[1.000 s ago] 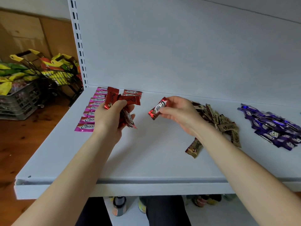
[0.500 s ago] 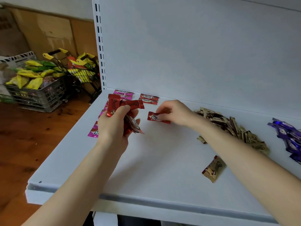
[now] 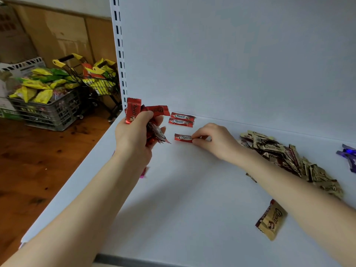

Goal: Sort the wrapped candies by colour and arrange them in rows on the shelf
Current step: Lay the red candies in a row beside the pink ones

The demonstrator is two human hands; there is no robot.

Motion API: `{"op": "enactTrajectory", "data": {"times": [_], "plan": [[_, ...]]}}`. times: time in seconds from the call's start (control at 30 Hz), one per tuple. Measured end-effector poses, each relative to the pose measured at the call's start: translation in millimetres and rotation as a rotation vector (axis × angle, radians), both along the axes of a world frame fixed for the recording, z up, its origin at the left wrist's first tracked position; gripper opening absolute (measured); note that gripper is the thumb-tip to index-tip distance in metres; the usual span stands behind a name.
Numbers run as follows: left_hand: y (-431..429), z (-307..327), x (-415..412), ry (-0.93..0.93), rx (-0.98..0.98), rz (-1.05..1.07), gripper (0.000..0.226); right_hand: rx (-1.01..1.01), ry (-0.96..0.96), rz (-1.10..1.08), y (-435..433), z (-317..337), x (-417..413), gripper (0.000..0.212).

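My left hand (image 3: 134, 135) grips a bunch of red wrapped candies (image 3: 134, 110) above the shelf's back left. My right hand (image 3: 213, 139) pinches one red candy (image 3: 182, 137) that lies flat on the white shelf (image 3: 192, 209), in line below two red candies (image 3: 182, 118) laid in a row at the back wall. A heap of gold candies (image 3: 289, 158) lies to the right, partly behind my right forearm. One gold candy (image 3: 271, 220) lies apart near the front. Purple candies (image 3: 348, 155) show at the right edge. A sliver of pink candy (image 3: 143, 172) peeks from behind my left arm.
Left of the shelf, on a wooden floor, stand a grey crate (image 3: 46, 110) of yellow and green packets and a small wire trolley (image 3: 96, 79) with yellow handles. Cardboard boxes (image 3: 57, 35) line the wall. A slotted upright (image 3: 119, 51) marks the shelf's left edge.
My right hand has brought the red candy from the air down onto the shelf, below the two red ones. The view has shifted left, hiding the pink row behind my left arm.
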State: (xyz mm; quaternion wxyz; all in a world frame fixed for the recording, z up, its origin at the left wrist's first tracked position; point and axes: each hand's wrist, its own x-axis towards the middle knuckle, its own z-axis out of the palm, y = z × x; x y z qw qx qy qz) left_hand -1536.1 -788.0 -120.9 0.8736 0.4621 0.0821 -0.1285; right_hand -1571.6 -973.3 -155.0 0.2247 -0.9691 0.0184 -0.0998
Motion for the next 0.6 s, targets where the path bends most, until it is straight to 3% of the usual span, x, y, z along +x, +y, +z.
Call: {"op": "enactTrajectory", "data": {"times": [0.6], "plan": [[11.2,-1.9,2.0,0.065,-0.02,0.027,0.012,-0.049,-0.02,-0.103,8.4,-8.6,34.8,0.02]]}}
